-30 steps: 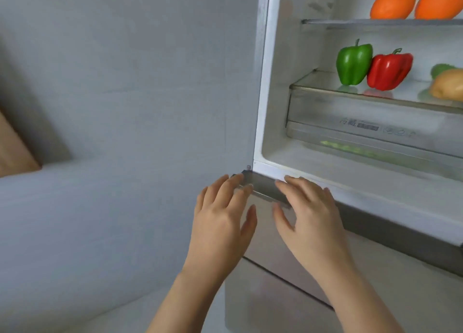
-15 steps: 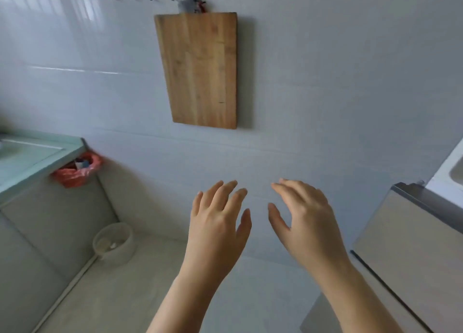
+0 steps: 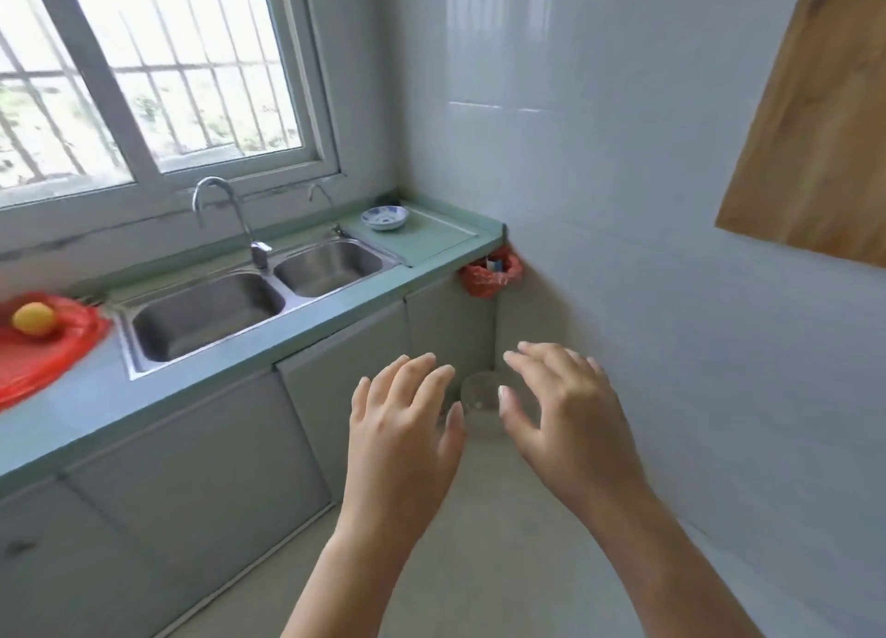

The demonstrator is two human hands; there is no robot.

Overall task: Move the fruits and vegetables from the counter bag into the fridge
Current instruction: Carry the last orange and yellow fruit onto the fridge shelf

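Item: view. One second earlier I faced the open fridge. By this moment I had swung to the sink side of the kitchen, with the fridge out of frame.
Item: left hand (image 3: 402,426) and right hand (image 3: 570,417), lower centre, raised over the floor, fingers (image 3: 417,373) spread and released, grasping nothing.
Item: round yellow fruit (image 3: 33,318), far left edge, lying on the flattened red plastic bag (image 3: 52,354) on the pale green tabletop (image 3: 96,397).
Judgement: I was returning empty-handed for another piece, and at least this one remained.
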